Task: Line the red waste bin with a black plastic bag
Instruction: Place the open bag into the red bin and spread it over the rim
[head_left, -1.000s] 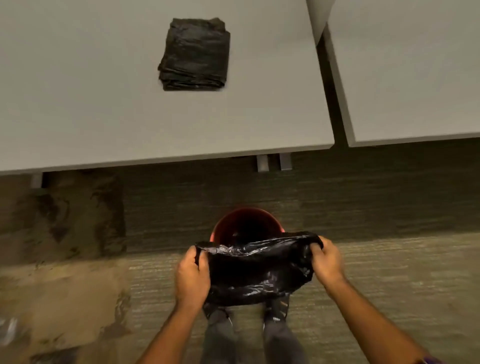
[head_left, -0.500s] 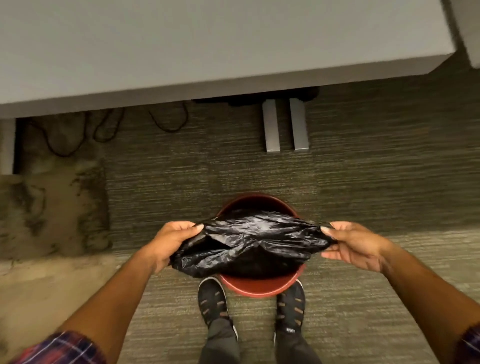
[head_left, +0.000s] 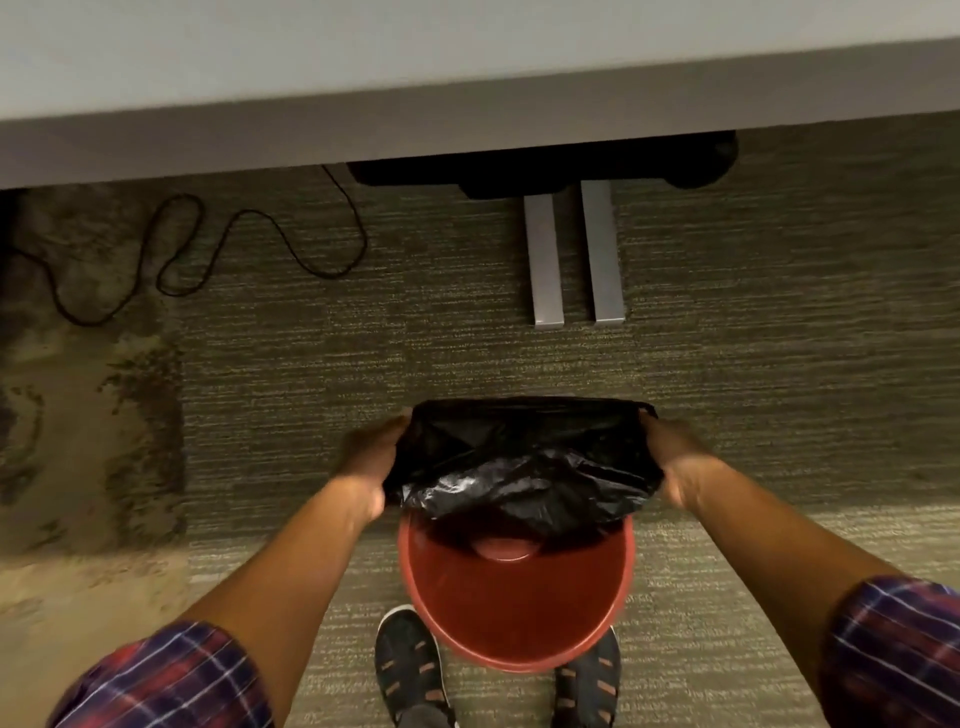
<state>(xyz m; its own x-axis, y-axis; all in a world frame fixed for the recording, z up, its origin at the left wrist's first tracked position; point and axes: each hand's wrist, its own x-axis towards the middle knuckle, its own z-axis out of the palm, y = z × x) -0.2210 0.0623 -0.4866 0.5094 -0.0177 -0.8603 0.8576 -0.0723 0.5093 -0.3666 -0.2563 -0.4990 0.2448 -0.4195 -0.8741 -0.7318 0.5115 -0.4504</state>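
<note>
1. The red waste bin (head_left: 517, 582) stands on the carpeted floor (head_left: 467, 364), right in front of the person's shoes (head_left: 413, 665), well short of the desk edge at the top of the view. Its near inner wall and part of its bottom are bare.

2. The black plastic bag (head_left: 524, 467) is stretched across the far half of the bin's mouth. Its open hem runs as a taut line from side to side, and the loose body of the bag sags down toward the inside of the bin.

3. The left hand (head_left: 371, 462) is closed on the left end of the bag's hem, and the right hand (head_left: 675, 467) is closed on the right end. Both are blurred, so which fingers pinch the film cannot be told. The two hands are spread about as wide as the bin itself.

4. The relation that matters: the bag's long axis lies left to right across the bin, with the hands at its two ends on either side of the rim. The uncovered part of the rim is the near side, toward the person's feet. Neither hand looks nearer to it than the other.

5. The lining appears partly done. The near edge of the hem probably needs drawing toward the person and over the near rim.
</note>
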